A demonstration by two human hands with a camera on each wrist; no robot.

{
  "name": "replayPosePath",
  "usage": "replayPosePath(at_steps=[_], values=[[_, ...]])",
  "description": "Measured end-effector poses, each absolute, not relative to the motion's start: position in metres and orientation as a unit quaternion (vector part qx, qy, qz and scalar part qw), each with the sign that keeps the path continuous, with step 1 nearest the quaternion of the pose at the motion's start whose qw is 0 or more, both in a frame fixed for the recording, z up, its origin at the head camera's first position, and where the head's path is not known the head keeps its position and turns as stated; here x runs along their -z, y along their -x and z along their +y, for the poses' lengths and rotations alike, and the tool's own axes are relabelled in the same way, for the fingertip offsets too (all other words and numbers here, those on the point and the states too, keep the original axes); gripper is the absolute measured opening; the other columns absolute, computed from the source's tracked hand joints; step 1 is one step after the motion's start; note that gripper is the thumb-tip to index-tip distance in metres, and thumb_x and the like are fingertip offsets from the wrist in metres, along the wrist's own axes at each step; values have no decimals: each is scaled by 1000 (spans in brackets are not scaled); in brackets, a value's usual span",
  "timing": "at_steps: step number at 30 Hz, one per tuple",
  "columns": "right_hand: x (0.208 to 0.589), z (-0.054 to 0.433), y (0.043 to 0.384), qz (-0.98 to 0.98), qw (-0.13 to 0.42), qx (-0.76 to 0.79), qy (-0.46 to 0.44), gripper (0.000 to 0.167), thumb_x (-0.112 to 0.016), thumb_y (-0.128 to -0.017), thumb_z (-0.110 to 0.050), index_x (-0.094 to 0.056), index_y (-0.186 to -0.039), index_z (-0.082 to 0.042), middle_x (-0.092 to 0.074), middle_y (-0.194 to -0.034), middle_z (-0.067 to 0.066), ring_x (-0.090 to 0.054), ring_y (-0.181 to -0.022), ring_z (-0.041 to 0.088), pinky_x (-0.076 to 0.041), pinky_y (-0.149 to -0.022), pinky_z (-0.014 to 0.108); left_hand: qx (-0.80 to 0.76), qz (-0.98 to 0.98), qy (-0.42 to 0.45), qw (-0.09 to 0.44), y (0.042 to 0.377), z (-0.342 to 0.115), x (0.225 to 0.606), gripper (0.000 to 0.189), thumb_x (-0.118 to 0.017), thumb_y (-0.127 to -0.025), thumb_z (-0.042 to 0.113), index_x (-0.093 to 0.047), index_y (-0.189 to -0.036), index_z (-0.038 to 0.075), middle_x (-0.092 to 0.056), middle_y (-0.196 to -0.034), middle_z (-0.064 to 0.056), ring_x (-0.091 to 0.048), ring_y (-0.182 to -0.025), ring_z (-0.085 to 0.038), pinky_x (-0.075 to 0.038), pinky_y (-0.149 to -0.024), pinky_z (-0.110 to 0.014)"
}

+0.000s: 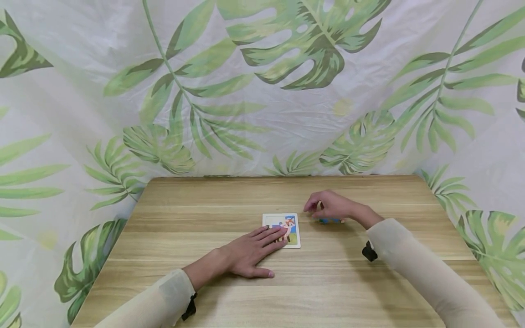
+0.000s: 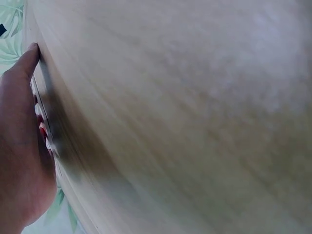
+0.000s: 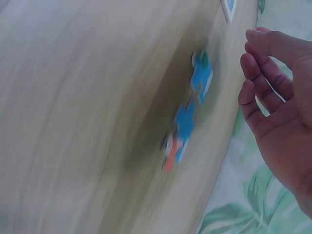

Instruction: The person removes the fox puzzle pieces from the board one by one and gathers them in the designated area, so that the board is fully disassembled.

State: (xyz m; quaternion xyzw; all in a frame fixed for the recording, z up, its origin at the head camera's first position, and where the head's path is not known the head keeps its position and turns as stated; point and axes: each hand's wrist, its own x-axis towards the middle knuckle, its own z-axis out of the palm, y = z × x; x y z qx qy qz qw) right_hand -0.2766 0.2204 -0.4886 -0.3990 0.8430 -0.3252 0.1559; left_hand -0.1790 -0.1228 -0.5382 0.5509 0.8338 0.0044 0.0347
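A small jigsaw puzzle (image 1: 292, 238) with a white border and a fawn-like animal picture lies on the table. Its upper left part looks pale. My left hand (image 1: 250, 253) rests on its lower left part with straight fingers, the thumb out on the wood; the left wrist view shows this hand (image 2: 22, 131) from the side. Off to the puzzle's right, my right hand (image 1: 333, 205) hovers with loosely bent fingers, and I see nothing between them. Beneath it lie two loose blue puzzle pieces, one with a green patch (image 3: 201, 73) and one with orange and white (image 3: 184, 126).
The wooden table (image 1: 197, 196) reaches back to a leaf-printed cloth (image 1: 262, 127) hanging behind and beside it. A white corner of the puzzle (image 3: 229, 9) shows at the top of the right wrist view. Black straps (image 1: 369, 251) hang at both sleeves.
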Motion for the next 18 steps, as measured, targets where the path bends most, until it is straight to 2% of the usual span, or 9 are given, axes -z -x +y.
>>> replayPosePath(at_steps=[5, 11, 18], values=[[495, 202, 279, 835, 161, 326, 412, 21, -79, -92, 1, -80, -112, -4, -76, -102, 6, -68, -92, 15, -56, -76, 28, 10, 838, -544, 37, 178, -122, 535, 91, -38, -104, 74, -19, -171, 16, -8, -179, -8, -11, -165, -25, -17, -133, -44], [497, 187, 281, 832, 161, 327, 417, 21, -79, -92, 0, -80, -112, -4, -76, -102, 5, -69, -93, 18, -59, -79, 33, 17, 841, -540, 38, 177, -120, 532, 92, -39, -103, 75, -17, -172, 19, -8, -179, -7, -12, -165, -24, -17, -133, -42], [501, 173, 284, 831, 155, 315, 432, 21, -81, -92, -2, -80, -112, -4, -75, -104, 6, -69, -94, 22, -60, -82, 38, 11, 839, -542, 41, 178, -119, 530, 93, -43, -103, 73, -17, -172, 17, -10, -179, -8, -12, -165, -25, -18, -132, -47]])
